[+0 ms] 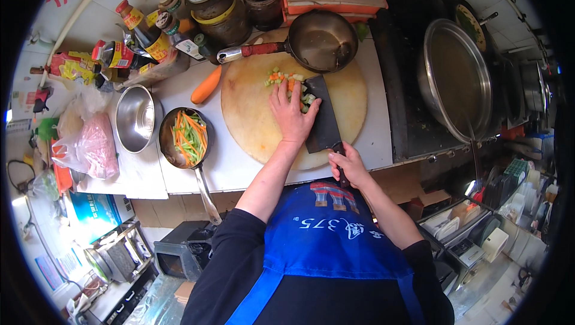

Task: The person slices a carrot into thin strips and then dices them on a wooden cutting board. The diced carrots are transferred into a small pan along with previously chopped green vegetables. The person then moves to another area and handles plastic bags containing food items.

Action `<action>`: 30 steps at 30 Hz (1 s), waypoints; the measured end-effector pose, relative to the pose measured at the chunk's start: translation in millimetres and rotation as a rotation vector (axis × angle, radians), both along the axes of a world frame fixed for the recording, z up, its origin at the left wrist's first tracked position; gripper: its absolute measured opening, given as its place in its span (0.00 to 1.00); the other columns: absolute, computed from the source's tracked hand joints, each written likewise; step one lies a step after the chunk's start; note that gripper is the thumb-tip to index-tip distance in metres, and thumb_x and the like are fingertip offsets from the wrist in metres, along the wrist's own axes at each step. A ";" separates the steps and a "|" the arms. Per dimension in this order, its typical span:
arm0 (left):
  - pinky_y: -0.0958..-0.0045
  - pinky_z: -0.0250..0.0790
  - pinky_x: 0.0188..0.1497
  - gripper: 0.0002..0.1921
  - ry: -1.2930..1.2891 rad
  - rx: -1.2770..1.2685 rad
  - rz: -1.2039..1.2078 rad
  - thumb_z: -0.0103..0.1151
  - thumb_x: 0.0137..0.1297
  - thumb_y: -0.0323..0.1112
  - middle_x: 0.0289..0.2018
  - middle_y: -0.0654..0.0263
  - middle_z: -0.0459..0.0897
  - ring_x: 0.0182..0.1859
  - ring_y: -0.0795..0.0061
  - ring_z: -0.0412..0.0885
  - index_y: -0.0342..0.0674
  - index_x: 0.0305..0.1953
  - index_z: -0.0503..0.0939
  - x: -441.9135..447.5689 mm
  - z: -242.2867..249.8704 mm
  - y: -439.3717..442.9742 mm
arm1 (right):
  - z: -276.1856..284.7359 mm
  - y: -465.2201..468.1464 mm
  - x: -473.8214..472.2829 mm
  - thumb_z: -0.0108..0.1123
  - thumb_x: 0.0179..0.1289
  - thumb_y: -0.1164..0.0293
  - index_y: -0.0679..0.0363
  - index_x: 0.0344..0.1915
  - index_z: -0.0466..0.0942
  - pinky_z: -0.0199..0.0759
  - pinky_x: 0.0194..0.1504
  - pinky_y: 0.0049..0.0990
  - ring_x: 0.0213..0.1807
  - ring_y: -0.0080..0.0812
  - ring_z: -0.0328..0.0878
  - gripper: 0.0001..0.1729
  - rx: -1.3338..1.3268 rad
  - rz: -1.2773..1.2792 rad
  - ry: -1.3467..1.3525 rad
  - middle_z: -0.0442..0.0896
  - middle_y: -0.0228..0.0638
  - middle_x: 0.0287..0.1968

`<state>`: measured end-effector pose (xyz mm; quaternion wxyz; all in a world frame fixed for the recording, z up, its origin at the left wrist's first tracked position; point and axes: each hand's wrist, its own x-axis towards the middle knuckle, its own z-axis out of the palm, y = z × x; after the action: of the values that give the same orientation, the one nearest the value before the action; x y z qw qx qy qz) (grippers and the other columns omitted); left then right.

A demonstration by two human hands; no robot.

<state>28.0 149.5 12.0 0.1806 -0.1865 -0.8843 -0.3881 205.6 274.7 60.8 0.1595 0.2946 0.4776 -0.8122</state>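
My right hand (349, 164) is closed around the dark handle of a cleaver (324, 120), whose wide blade lies over the round wooden chopping board (251, 114). Close to the blade's left side, my left hand (293, 116) spreads its fingers over a small heap of diced vegetables (278, 76), orange and pale green. Its thumb reaches the blade; part of the heap is hidden under the palm. A frying pan (322, 42) with a red-wrapped handle rests across the board's far edge. Left of the board lies a peeled carrot (206, 85).
A small pan (168, 145) holds vegetable strips, its handle jutting past the counter's front edge. Beside it are a steel bowl (134, 120) and a plastic bag of pink meat (99, 145). Sauce bottles (146, 33) crowd the back left. A large steel pot (462, 82) stands right.
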 end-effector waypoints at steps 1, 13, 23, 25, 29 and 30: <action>0.42 0.57 0.72 0.34 -0.010 0.033 0.006 0.76 0.56 0.48 0.67 0.47 0.71 0.69 0.39 0.65 0.41 0.63 0.79 1.3 -1.2 1.0 | 1.4 -0.9 -1.9 0.62 0.73 0.71 0.59 0.49 0.71 0.67 0.19 0.23 0.18 0.19 0.70 0.11 -0.013 0.016 0.008 0.73 0.28 0.26; 0.50 0.59 0.73 0.30 -0.098 0.278 0.086 0.76 0.58 0.37 0.69 0.47 0.70 0.70 0.42 0.66 0.40 0.62 0.80 19.1 22.2 -7.6 | 27.6 0.8 -5.2 0.63 0.69 0.78 0.60 0.48 0.69 0.65 0.17 0.24 0.17 0.20 0.70 0.13 -0.121 0.144 0.022 0.73 0.29 0.24; 0.53 0.62 0.70 0.23 0.014 0.350 -0.108 0.70 0.64 0.44 0.63 0.44 0.76 0.66 0.43 0.70 0.36 0.55 0.84 -80.3 85.9 107.0 | 135.0 45.6 -56.3 0.62 0.68 0.75 0.65 0.50 0.70 0.69 0.16 0.23 0.17 0.20 0.72 0.14 0.087 -0.143 0.212 0.74 0.31 0.27; 0.51 0.61 0.70 0.20 -0.141 0.146 -0.043 0.67 0.66 0.45 0.58 0.48 0.81 0.64 0.44 0.73 0.37 0.52 0.85 -110.9 75.8 115.1 | 145.1 47.5 -72.4 0.63 0.69 0.73 0.63 0.47 0.69 0.69 0.17 0.22 0.18 0.19 0.72 0.13 0.130 -0.208 0.188 0.74 0.29 0.26; 0.47 0.65 0.68 0.14 -0.074 0.124 -0.115 0.63 0.70 0.39 0.58 0.53 0.84 0.64 0.40 0.72 0.39 0.50 0.86 -133.4 64.0 115.6 | 145.0 46.2 -83.2 0.63 0.69 0.72 0.60 0.44 0.69 0.70 0.18 0.22 0.18 0.19 0.73 0.11 0.209 -0.259 0.169 0.74 0.28 0.25; 0.49 0.66 0.67 0.13 0.003 0.194 -0.156 0.62 0.70 0.37 0.56 0.53 0.85 0.63 0.42 0.74 0.38 0.50 0.86 -132.7 65.8 110.9 | 141.0 46.8 -82.4 0.63 0.69 0.73 0.61 0.43 0.69 0.69 0.18 0.22 0.18 0.19 0.72 0.11 0.191 -0.264 0.206 0.74 0.28 0.23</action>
<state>-104.7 260.4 77.8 0.1683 -0.2368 -0.8252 -0.4844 123.2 321.4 201.8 -0.0270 0.2837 0.5235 -0.8030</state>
